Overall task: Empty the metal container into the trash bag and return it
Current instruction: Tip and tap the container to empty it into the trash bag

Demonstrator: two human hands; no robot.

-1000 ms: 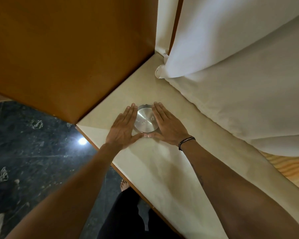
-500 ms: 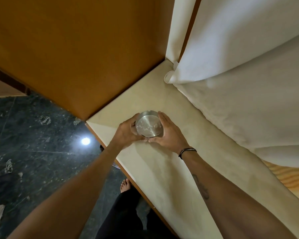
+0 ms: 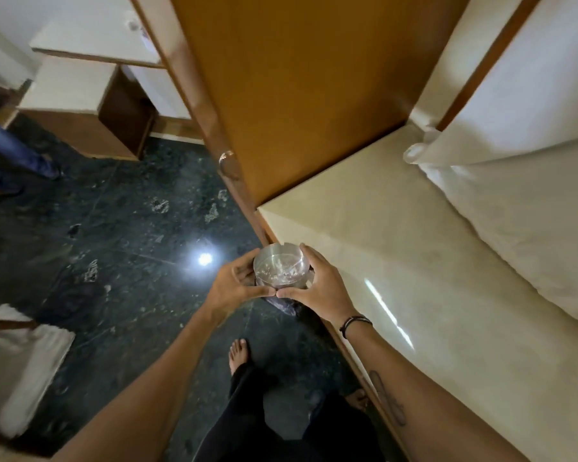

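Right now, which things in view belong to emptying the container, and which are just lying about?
Belongs to the job:
metal container, bits inside
left hand and right hand, both gripping it
cream ledge, which it has cleared

Just lying about:
white bedding
wooden door
cabinet
dark floor

No trash bag clearly visible.

I see a cream surface [image 3: 397, 261] with white bedding [image 3: 514, 221] along its right edge, beside a dark marble floor [image 3: 114, 228] under my bare feet [image 3: 239, 356].

I have both arms stretched forward, my left hand [image 3: 232, 283] and right hand [image 3: 317, 283] cupped toward each other, thumbs touching, fingers curled around the tin [image 3: 279, 267].
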